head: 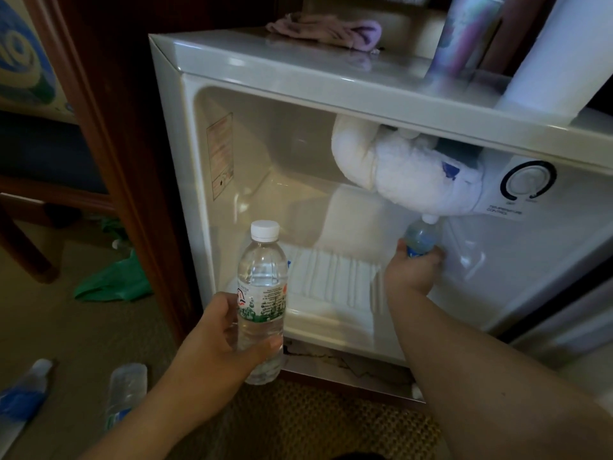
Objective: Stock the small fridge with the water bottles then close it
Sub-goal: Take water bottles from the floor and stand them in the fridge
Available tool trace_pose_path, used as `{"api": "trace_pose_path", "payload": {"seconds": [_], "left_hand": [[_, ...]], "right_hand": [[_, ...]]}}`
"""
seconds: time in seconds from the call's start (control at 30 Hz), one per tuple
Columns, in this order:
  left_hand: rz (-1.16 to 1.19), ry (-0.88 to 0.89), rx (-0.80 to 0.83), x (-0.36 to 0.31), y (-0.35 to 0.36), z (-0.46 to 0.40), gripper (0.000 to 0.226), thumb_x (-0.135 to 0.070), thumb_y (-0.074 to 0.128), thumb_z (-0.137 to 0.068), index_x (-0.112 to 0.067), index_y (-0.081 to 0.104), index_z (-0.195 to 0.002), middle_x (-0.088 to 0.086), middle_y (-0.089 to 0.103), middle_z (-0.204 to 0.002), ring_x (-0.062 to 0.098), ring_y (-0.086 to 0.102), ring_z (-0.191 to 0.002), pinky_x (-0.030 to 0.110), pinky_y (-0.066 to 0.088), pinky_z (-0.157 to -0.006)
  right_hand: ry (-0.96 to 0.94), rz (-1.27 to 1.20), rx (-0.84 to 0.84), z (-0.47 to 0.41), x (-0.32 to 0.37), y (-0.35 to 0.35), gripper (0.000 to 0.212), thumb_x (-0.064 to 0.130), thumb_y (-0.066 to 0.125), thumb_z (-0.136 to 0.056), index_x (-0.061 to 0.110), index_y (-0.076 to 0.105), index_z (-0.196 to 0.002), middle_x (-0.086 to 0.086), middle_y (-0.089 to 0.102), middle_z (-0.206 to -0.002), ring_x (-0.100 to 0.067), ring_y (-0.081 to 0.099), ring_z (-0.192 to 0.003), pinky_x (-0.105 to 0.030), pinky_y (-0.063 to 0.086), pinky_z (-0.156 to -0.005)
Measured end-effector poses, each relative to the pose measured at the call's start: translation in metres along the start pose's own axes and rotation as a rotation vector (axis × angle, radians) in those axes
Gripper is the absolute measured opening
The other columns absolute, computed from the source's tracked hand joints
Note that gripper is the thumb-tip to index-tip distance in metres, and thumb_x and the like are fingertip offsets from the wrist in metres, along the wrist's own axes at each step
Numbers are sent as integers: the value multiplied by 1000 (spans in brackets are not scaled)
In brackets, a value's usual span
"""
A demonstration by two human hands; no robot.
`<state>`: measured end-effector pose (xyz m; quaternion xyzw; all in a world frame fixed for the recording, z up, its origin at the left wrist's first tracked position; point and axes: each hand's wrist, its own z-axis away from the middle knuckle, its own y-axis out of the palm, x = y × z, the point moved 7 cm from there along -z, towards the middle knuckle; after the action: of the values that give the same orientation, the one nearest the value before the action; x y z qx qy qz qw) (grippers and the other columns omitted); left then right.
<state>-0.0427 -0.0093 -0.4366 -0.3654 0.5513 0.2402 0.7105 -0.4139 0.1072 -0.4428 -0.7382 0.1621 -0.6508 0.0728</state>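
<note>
The small white fridge (pixel 252 69) stands open in front of me, its inside bare and white. My left hand (pixel 215 340) grips a clear water bottle (pixel 262 293) with a white cap and a green label, held upright just outside the fridge's front lip. My right hand (pixel 413 270) reaches deep into the fridge and holds a second bottle (pixel 421 239) with a blue label, upright near the right wall, its cap just under a lump of frost (pixel 398 167). Two more bottles lie on the carpet, one (pixel 126 393) and another (pixel 23 393) at lower left.
A temperature dial (pixel 529 180) sits on the fridge's upper right inside. On the fridge top rest a purple cloth (pixel 326 29), a tall tumbler (pixel 464 38) and a white roll (pixel 560 58). A dark wooden post (pixel 109 127) flanks the left; green plastic (pixel 116 282) lies on the floor.
</note>
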Motion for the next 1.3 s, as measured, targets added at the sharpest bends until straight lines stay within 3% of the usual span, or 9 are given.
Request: {"api": "trace_pose_path", "payload": {"seconds": [0.13, 0.3, 0.4, 0.53, 0.73, 1.0, 1.1, 1.17, 1.3], "left_hand": [[0, 12, 29, -1, 9, -2, 52, -24, 89, -76, -36, 57, -115, -29, 71, -111, -6, 69, -102, 10, 55, -73], [20, -14, 43, 0, 14, 1, 53, -26, 89, -76, -36, 56, -117, -28, 71, -113, -5, 70, -103, 21, 53, -87], [8, -20, 63, 1, 14, 1, 55, -30, 89, -74, -39, 55, -116, -30, 70, -113, -7, 69, -104, 19, 52, -86], [33, -25, 59, 1, 12, 1, 58, -29, 90, -69, -37, 57, -116, -28, 71, -113, -6, 70, -103, 28, 56, -87], [56, -32, 69, 1, 12, -4, 66, -43, 91, -58, -36, 59, -116, -18, 74, -114, 6, 73, -105, 36, 56, -89], [32, -17, 101, -2, 35, -21, 55, -24, 90, -72, -35, 57, -114, -20, 74, -112, -1, 72, -103, 24, 59, -80], [-13, -13, 102, -7, 55, -36, 53, -24, 88, -78, -39, 52, -114, -16, 71, -111, 3, 70, -103, 18, 55, -81], [-62, -6, 90, -11, 70, -49, 55, -31, 88, -79, -42, 49, -117, -20, 65, -116, 4, 65, -109, 26, 53, -90], [-133, 105, 49, -20, 105, -85, 58, -27, 89, -78, -30, 51, -122, -13, 68, -118, 8, 66, -110, 23, 51, -86]], "right_hand": [[0, -12, -35, -2, 2, 1, 49, 31, 76, -90, 6, 56, -127, -14, 61, -127, -29, 61, -112, -23, 34, -78], [7, 94, -9, -6, -10, 1, 57, 33, 80, -86, 3, 51, -125, -19, 60, -126, -37, 61, -114, -34, 47, -85], [30, 97, 6, -6, -14, 2, 56, 31, 82, -84, 4, 51, -122, -18, 61, -124, -37, 62, -111, -36, 48, -84], [73, 114, 23, -9, -14, 6, 62, 33, 82, -83, 5, 47, -125, -19, 60, -126, -36, 62, -113, -33, 45, -80], [109, 149, 45, -7, -14, 7, 71, 30, 81, -84, 4, 40, -136, -19, 53, -135, -37, 59, -119, -40, 50, -89], [241, 193, 105, 28, -8, 6, 89, 26, 79, -84, 9, 23, -151, -22, 35, -145, -43, 48, -127, -48, 47, -102], [252, 193, 183, 66, 0, -6, 82, 29, 74, -85, 13, 27, -151, -18, 39, -141, -41, 51, -125, -50, 49, -101], [227, 188, 273, 88, 0, -23, 79, 33, 70, -86, 22, 29, -152, -8, 40, -143, -33, 52, -127, -48, 49, -102], [75, 282, 458, 111, -5, -60, 64, 40, 62, -90, 36, 35, -148, 7, 41, -150, -21, 44, -137, -46, 40, -112]]}}
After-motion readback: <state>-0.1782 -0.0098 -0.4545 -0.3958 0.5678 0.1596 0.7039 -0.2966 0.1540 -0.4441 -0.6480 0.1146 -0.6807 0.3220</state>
